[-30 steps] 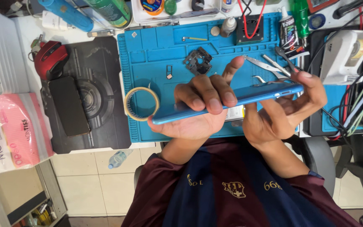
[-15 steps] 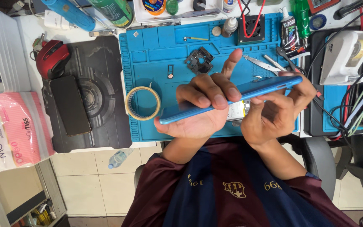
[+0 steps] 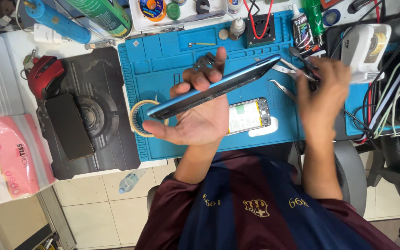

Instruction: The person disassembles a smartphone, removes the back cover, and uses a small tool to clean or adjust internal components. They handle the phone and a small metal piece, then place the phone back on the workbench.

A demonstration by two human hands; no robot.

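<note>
Right hand [image 3: 322, 92] has left the blue phone [image 3: 214, 88], reaching toward tweezers [image 3: 302, 65].
Left hand [image 3: 200, 115] alone grips the phone edge-on above the blue mat [image 3: 163, 55]; right fingers blurred, grip unclear.

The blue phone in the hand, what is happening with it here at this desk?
A person seated at a repair bench holds a slim blue phone edge-on in the left hand, above a blue work mat. The right hand is off the phone and blurred, over by the metal tweezers and a dark tool on the mat; whether it grips anything I cannot tell. A flat phone part with a pale face lies on the mat, and a roll of tape sits by the left hand.
</note>
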